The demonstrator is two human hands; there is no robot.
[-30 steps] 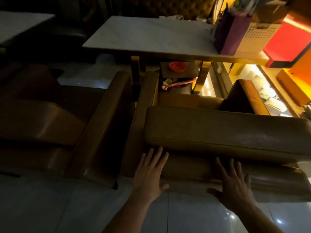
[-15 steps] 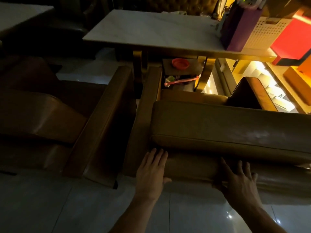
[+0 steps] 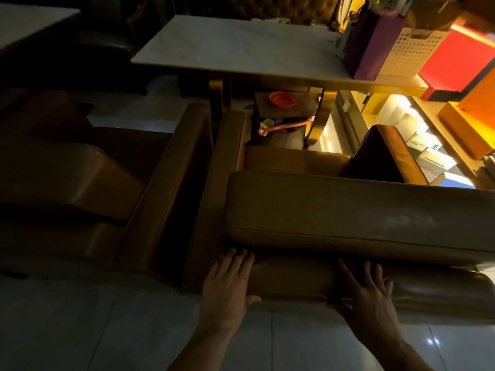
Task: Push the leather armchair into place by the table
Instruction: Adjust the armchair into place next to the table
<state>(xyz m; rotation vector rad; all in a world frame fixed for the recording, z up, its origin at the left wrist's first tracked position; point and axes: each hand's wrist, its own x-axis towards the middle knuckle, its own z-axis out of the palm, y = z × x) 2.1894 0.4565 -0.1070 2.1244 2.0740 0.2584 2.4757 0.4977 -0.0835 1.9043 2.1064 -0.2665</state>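
A brown leather armchair [image 3: 348, 210] faces away from me toward the white marble-topped table [image 3: 241, 46], its seat front under the table's near edge. My left hand [image 3: 227, 285] lies flat, fingers together, on the lower back of the chair near its left corner. My right hand [image 3: 369, 293] presses flat on the same lower roll further right, fingers spread. Neither hand holds anything.
A second brown armchair [image 3: 80, 183] stands close on the left, a narrow dark gap between the two. Under the table sits a small stand with an orange bowl [image 3: 283, 98]. A purple bag [image 3: 372, 41] and white basket [image 3: 409, 52] stand on the table's right end. Pale floor tiles lie below.
Both hands went from hovering near the chair's back to resting flat against it. The chair and table sit slightly closer to the camera's upper view, as the chair moves forward.
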